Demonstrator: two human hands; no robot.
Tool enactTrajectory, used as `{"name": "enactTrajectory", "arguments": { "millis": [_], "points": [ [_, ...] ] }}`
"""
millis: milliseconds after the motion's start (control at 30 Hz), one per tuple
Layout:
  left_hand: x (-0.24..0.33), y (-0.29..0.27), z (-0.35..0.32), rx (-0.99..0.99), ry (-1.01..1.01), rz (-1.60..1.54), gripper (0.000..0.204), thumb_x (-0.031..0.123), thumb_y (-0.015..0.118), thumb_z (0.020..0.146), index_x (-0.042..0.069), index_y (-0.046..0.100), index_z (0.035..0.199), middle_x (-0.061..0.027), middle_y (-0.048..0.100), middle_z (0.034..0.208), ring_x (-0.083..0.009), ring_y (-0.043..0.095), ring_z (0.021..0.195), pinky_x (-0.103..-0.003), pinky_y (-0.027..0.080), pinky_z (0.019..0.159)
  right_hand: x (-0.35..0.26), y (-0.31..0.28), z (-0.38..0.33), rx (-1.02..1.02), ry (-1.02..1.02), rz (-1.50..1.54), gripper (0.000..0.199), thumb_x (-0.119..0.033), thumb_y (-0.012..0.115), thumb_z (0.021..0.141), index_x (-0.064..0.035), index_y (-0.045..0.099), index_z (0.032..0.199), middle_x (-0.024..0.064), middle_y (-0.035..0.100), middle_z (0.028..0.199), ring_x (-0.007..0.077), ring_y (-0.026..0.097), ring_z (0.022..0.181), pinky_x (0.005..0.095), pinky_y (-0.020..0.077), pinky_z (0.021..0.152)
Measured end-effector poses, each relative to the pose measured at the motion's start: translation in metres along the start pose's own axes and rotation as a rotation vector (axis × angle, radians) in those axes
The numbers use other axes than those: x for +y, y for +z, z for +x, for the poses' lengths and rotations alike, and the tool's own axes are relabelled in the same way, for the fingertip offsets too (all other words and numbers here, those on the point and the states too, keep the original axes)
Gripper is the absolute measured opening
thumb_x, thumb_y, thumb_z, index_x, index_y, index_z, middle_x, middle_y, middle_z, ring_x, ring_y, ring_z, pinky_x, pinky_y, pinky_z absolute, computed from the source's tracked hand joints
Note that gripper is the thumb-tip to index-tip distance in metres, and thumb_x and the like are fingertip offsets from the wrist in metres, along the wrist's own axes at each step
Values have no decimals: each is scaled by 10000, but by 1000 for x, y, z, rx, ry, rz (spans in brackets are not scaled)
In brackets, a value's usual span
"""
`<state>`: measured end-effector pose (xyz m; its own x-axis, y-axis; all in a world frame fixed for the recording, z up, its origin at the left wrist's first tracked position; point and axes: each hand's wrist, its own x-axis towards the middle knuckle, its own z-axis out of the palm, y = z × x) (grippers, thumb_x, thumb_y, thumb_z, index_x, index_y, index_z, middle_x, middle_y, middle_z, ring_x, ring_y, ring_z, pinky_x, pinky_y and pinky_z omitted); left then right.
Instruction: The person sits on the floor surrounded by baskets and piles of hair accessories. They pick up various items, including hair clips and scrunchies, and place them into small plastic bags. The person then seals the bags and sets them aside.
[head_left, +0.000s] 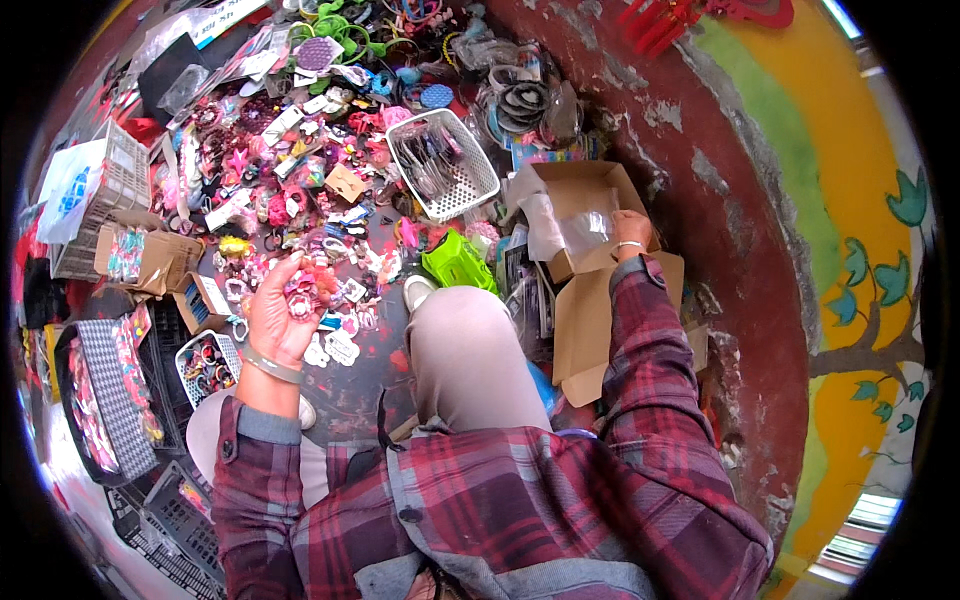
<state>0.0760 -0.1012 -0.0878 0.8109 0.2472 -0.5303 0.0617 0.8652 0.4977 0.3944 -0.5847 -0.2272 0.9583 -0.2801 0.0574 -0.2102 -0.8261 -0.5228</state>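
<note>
My left hand is raised palm up and holds a small cluster of pink hair ornaments. It hovers above a dense spread of colourful hair accessories on the ground. My right hand reaches into an open brown cardboard box and grips a clear plastic bag at the box's edge. Both forearms wear red plaid sleeves. My knee in light trousers sits between the two hands.
A white mesh basket with dark clips stands behind the pile. A green plastic item lies near my shoe. Flat cardboard lies at right against a red painted wall. Baskets and boxes line the left.
</note>
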Motion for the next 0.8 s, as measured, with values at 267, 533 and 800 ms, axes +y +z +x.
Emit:
{"name": "enactTrajectory", "arguments": {
  "millis": [267, 533, 800],
  "points": [
    [6, 10, -22, -113, -22, 10, 153, 177, 607, 805, 47, 561, 738, -74, 597, 729, -237, 617, 625, -292, 494, 513, -138, -64, -35, -339, -37, 720, 127, -76, 569, 805, 34, 596, 863, 84, 616, 733, 161, 591, 615, 267, 502, 585],
    [17, -2, -42, -221, 76, 157, 140, 129, 575, 819, 3, 559, 878, -75, 581, 733, -166, 597, 606, -262, 502, 533, -299, -85, -160, -964, -294, 792, 117, -108, 525, 855, -17, 584, 898, 78, 629, 780, 168, 627, 708, 259, 514, 631],
    [59, -9, -77, -262, 243, 185, 483, 157, 555, 851, 62, 358, 1281, -73, 590, 816, -125, 593, 662, -250, 507, 568, -406, -68, -280, -734, -1364, 266, 120, -15, 559, 746, -46, 645, 824, 87, 634, 836, 233, 618, 749, 273, 482, 662]
  ]
}}
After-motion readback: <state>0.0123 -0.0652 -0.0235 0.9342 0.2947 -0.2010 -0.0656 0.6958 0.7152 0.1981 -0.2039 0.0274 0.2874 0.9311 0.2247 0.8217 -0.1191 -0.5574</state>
